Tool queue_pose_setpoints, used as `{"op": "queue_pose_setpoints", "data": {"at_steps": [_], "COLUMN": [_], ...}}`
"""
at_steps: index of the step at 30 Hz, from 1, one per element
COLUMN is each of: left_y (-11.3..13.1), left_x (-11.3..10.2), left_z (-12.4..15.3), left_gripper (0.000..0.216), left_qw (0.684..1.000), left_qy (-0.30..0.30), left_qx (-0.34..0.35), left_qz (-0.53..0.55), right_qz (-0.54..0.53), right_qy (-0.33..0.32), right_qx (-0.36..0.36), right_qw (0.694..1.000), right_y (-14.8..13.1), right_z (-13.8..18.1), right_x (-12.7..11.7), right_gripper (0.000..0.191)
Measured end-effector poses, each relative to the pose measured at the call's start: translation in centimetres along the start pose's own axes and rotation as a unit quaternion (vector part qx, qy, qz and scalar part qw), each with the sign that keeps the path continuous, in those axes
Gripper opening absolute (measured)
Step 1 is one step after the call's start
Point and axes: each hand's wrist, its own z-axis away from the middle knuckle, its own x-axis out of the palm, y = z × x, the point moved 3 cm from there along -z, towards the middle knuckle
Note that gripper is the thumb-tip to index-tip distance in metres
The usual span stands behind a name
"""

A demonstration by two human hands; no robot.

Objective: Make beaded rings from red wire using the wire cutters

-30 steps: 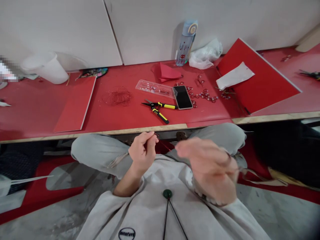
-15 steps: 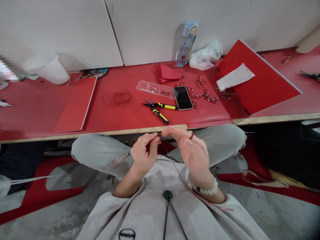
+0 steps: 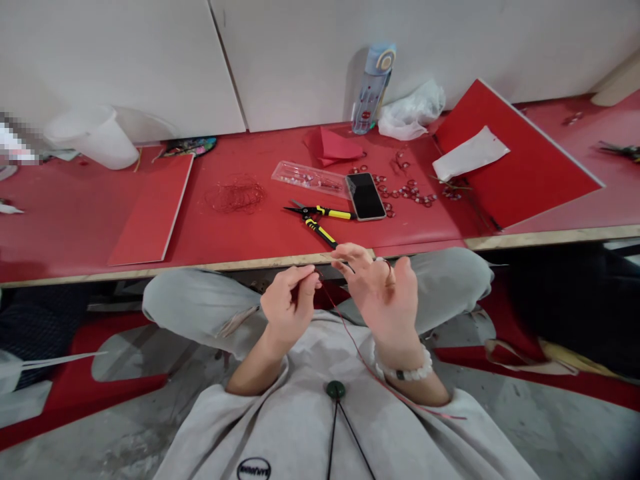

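Thumb and fingertips of my left hand (image 3: pixel 290 300) are pinched on the end of a thin red cord (image 3: pixel 353 337), just in front of the table edge. From there the cord hangs slackly across my lap and ends over my right forearm. My right hand (image 3: pixel 383 290) is raised beside it, palm partly up and fingers apart, not touching the left. A dark red band sits around one of its fingers, and a white bead bracelet (image 3: pixel 407 373) circles the wrist. Any small knot or bead at the pinch is too small to make out.
Pliers with yellow-black handles (image 3: pixel 320 222) lie behind my hands, beside a phone (image 3: pixel 367 196) and a clear bead tray (image 3: pixel 311 179). Tangled red cord (image 3: pixel 235 195) is to the left, small beaded loops (image 3: pixel 413 192) to the right. A bottle (image 3: pixel 373 90) stands behind.
My right hand has drawn back slightly from the left fingertips and turned, its fingers spreading and palm opening upward. The left hand keeps its pinch nearly in place.
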Motion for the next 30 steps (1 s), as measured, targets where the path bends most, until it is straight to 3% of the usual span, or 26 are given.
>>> {"op": "queue_pose_setpoints", "data": {"at_steps": [5, 9, 13, 15, 17, 19, 23, 24, 28, 30], "left_y": [-0.05, -0.06, 0.01, 0.06, 0.11, 0.17, 0.19, 0.17, 0.09, 0.02], "left_x": [0.0, -0.03, 0.0, 0.02, 0.02, -0.01, -0.16, -0.17, -0.1, -0.07], "left_z": [0.04, 0.01, -0.02, -0.04, -0.07, -0.11, -0.15, -0.14, -0.12, -0.17], "left_gripper": [0.016, 0.021, 0.022, 0.02, 0.019, 0.018, 0.019, 0.019, 0.022, 0.025], "left_qw": [1.0, 1.0, 1.0, 1.0, 1.0, 1.0, 1.0, 1.0, 1.0, 1.0], "left_qy": [0.0, -0.003, -0.002, 0.0, -0.001, -0.005, -0.003, -0.003, 0.001, 0.005], "left_qx": [0.006, -0.003, -0.006, -0.006, -0.002, 0.003, 0.004, 0.003, 0.002, -0.001], "left_qz": [-0.005, -0.017, -0.021, -0.018, -0.017, -0.021, -0.025, -0.024, -0.022, -0.028], "right_qz": [0.048, 0.078, 0.125, 0.158, 0.179, 0.183, 0.174, 0.176, 0.188, 0.186], "right_qy": [-0.012, 0.016, 0.039, 0.038, 0.029, 0.026, 0.046, 0.047, 0.046, 0.05], "right_qx": [0.02, 0.007, 0.001, 0.012, 0.011, 0.001, -0.028, -0.03, -0.036, -0.031], "right_qw": [0.999, 0.997, 0.991, 0.987, 0.983, 0.983, 0.983, 0.983, 0.98, 0.981], "right_y": [-0.59, -0.53, -0.36, -0.33, -0.29, -0.17, -0.02, -0.04, -0.28, -0.19], "right_z": [-0.02, 0.25, 0.63, 0.74, 0.76, 0.73, 0.7, 0.7, 0.67, 0.6], "right_x": [-0.02, -0.18, -0.19, -0.2, -0.2, -0.21, -0.23, -0.19, -0.05, -0.13], "right_gripper": [0.059, 0.05, 0.014, 0.038, 0.05, 0.046, 0.012, 0.011, 0.054, 0.056]}}
